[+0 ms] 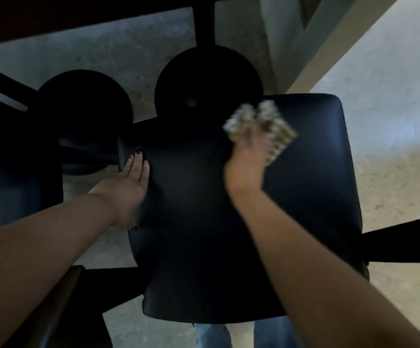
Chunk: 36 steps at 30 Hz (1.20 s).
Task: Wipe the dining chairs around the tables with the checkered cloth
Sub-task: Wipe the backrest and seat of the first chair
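Right hand clutches checkered cloth on chair seat, 1 o'clock corner. Left hand, fingers flat, steadies 9 o'clock edge. Press cloth flat; sweep overlapping strokes toward 6 o'clock.

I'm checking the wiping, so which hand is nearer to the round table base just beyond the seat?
Right. The right hand, gripping the checkered cloth, is just beside the round table base; the left hand rests at the seat's left edge, farther away.
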Each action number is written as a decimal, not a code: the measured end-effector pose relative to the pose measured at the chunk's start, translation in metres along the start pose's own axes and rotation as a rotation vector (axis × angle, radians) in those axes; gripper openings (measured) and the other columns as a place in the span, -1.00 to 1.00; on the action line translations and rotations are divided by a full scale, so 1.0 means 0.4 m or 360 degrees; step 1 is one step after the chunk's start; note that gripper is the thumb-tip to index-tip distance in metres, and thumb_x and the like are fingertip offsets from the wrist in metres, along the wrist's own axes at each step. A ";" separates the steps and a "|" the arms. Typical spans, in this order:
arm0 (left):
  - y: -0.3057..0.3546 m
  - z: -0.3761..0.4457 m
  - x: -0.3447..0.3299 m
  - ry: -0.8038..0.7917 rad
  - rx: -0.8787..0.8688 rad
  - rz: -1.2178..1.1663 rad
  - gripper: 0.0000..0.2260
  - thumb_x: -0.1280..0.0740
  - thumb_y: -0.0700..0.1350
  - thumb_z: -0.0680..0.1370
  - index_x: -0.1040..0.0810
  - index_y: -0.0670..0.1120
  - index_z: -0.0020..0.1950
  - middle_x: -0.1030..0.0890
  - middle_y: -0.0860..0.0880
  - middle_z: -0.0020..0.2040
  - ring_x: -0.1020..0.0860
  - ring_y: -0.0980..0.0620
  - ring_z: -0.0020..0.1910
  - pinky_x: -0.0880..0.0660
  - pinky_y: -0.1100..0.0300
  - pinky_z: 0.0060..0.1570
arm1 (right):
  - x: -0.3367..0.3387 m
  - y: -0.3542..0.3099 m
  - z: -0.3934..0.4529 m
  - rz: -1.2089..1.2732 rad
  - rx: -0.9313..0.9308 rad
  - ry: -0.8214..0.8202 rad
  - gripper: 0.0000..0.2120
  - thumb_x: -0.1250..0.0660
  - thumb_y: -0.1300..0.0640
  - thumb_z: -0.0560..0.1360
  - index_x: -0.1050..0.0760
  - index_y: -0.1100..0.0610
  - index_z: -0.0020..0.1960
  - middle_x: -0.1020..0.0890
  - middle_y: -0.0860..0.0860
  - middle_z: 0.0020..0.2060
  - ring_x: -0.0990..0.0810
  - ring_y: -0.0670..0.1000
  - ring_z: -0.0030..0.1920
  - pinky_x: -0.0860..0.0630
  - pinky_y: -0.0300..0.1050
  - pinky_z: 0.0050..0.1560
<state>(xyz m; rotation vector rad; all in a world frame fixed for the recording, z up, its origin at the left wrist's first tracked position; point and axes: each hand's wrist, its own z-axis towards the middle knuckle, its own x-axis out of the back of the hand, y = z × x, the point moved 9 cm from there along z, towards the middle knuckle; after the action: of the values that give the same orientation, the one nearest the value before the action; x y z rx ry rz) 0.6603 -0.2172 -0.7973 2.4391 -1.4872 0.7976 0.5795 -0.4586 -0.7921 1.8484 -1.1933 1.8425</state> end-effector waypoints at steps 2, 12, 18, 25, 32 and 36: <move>0.018 0.002 0.001 -0.0005 0.0026 0.0012 0.09 -0.44 0.03 0.45 0.41 -0.33 0.47 0.44 -0.38 0.45 0.26 -0.25 0.54 -0.18 0.04 0.49 | -0.109 -0.197 -0.106 -0.0030 0.0442 -0.0284 -0.45 -0.02 0.25 0.57 -0.03 0.14 0.55 -0.05 0.15 0.53 -0.02 0.21 0.50 0.10 0.22 0.46; 0.005 -0.015 0.009 0.0043 -0.0017 -0.0035 -0.04 -0.30 -0.13 0.48 0.51 -0.28 0.40 0.53 -0.32 0.41 0.31 -0.20 0.53 -0.15 0.07 0.50 | 0.093 0.135 -0.106 0.0296 0.0469 -0.0073 -0.50 -0.18 0.56 0.43 -0.40 0.34 0.35 -0.39 0.18 0.37 -0.33 0.12 0.42 -0.19 -0.10 0.45; 0.014 -0.014 0.015 0.0028 0.0035 -0.0031 -0.04 -0.32 -0.14 0.47 0.44 -0.32 0.46 0.47 -0.36 0.44 0.27 -0.23 0.54 -0.16 0.06 0.49 | 0.135 0.307 -0.083 0.0126 -0.0447 0.0268 -0.35 -0.14 0.47 0.42 -0.18 0.25 0.49 -0.13 0.22 0.50 -0.06 0.21 0.50 -0.03 0.01 0.49; 0.010 -0.019 0.015 -0.0056 0.0015 -0.0055 -0.07 -0.33 -0.16 0.48 0.37 -0.28 0.51 0.50 -0.30 0.44 0.29 -0.18 0.54 -0.27 0.08 0.44 | -0.186 -0.316 -0.347 0.0142 0.0753 -0.0515 -0.49 0.11 0.21 0.57 -0.13 0.21 0.51 -0.10 0.18 0.51 -0.06 0.23 0.49 0.18 0.24 0.46; 0.006 -0.021 0.018 -0.0018 0.0031 0.0027 -0.11 -0.26 -0.16 0.52 0.42 -0.29 0.48 0.46 -0.32 0.46 0.28 -0.18 0.55 -0.12 0.04 0.51 | 0.034 0.021 -0.199 0.0399 0.0624 -0.0154 -0.58 -0.15 0.42 0.53 -0.41 0.20 0.35 -0.39 0.07 0.38 -0.34 -0.09 0.41 -0.22 -0.35 0.36; 0.005 -0.019 0.016 -0.0010 0.0041 0.0037 -0.12 -0.25 -0.19 0.52 0.41 -0.30 0.48 0.46 -0.33 0.46 0.27 -0.19 0.55 -0.16 0.03 0.49 | 0.148 0.387 -0.127 0.0135 -0.0313 0.0008 -0.34 -0.18 0.49 0.39 -0.21 0.28 0.48 -0.13 0.28 0.49 -0.06 0.29 0.50 -0.07 0.18 0.46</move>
<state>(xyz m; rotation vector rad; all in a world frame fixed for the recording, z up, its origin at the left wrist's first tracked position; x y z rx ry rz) 0.6584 -0.2200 -0.7878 2.4494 -1.5193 0.8194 0.4271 -0.5406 -0.7837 1.7096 -1.4159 1.7017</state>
